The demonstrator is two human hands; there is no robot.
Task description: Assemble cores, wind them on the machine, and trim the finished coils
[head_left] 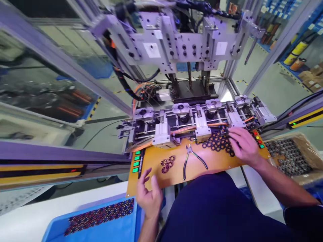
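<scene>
My left hand (148, 193) rests at the front left edge of the yellow-brown work board (217, 164), fingers loosely spread and holding nothing. My right hand (243, 144) lies palm down on a pile of dark ring cores (214, 143) at the board's right side; its fingertips are hidden among the rings. A small cluster of wound reddish rings (168, 163) lies near the board's middle left. Pliers (190, 159) lie on the board between the hands.
A winding machine with several round fixtures (180, 109) stands behind the board. A blue tray (121, 228) holding wound rings sits at the lower left. A cardboard box (306, 144) of dark rings stands at the right. Green buttons (136, 163) and coloured buttons (258, 141) flank the board.
</scene>
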